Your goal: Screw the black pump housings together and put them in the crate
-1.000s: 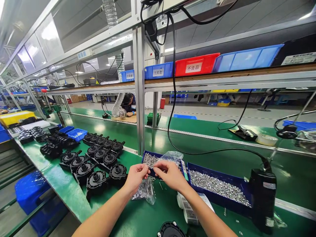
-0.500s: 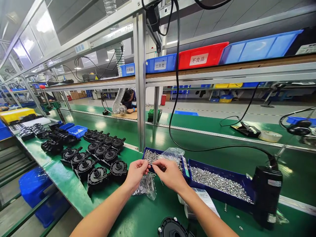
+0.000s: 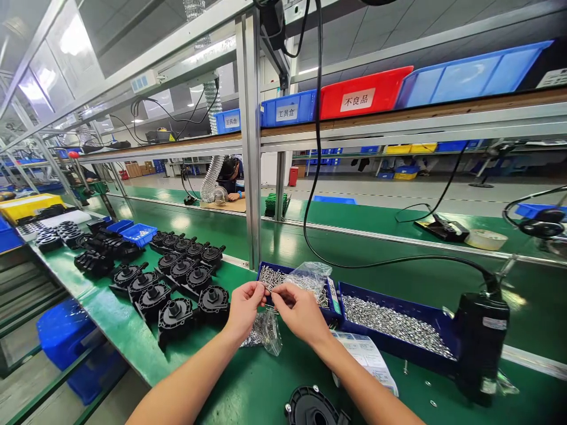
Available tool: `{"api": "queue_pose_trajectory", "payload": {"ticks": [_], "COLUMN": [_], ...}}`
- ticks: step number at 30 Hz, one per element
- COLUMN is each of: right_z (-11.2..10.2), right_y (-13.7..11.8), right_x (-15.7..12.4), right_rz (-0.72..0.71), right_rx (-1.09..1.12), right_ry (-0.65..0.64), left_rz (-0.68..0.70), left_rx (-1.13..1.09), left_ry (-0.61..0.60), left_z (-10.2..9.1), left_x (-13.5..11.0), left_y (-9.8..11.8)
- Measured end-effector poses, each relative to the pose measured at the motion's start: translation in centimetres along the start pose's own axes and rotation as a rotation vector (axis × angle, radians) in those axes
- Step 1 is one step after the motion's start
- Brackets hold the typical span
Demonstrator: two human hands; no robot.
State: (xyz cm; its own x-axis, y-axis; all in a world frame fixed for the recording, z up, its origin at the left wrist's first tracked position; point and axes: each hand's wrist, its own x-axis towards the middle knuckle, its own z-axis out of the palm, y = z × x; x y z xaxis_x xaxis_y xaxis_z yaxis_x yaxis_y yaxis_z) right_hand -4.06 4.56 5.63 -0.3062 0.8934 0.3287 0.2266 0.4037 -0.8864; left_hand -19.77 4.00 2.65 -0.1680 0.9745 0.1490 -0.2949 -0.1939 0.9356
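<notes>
Fingertips of both hands have drawn closer together since a second ago and now almost meet, while the forearms keep much the same slant. The left hand (image 3: 245, 304) has its thumb and index finger pinched on a small metal piece (image 3: 268, 291), its knuckles rounded and the other fingers curled in. The right hand (image 3: 301, 310) comes in from the other side, wrist bent, thumb and index brought to the same piece; whether it also grips the piece, I cannot tell. The piece sits between the two sets of fingertips, mostly hidden by them.

Just beyond the fingers is a tray of screws (image 3: 331, 317), partly covered by a plastic bag. Right of the right hand stands a tray of small metal parts (image 3: 390, 343). A clear bag (image 3: 266, 333) lies between the wrists, black housings (image 3: 176, 316) stand left of the left hand, and a printed sheet (image 3: 365, 357) lies partly behind the right forearm.
</notes>
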Motion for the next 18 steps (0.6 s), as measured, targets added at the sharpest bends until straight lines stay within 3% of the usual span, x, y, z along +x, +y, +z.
{"api": "queue_pose_trajectory", "payload": {"ticks": [5,9,14,18], "right_z": [0.7,0.5,0.9,3.5], "right_y": [2.0,2.9,1.1,-1.7], "right_x": [0.6,0.9,1.6,3.6], "right_rz": [0.103,0.104,-0.008,-0.205], "right_rx": [0.212,0.235,0.018,-0.335], "right_ry": [-0.061,-0.094,-0.16,-0.264], "left_rz": [0.094,0.078,-0.029,-0.072], "left_rx": [0.061,0.031,-0.046,-0.103], "left_ry": [0.049,0.065,0.03,0.12], "left_z": [-0.4,-0.5,0.2,0.9], "left_x": [0.0,0.4,0.2,0.5], "left_y": [0.1,-0.4,-1.9,-3.2]}}
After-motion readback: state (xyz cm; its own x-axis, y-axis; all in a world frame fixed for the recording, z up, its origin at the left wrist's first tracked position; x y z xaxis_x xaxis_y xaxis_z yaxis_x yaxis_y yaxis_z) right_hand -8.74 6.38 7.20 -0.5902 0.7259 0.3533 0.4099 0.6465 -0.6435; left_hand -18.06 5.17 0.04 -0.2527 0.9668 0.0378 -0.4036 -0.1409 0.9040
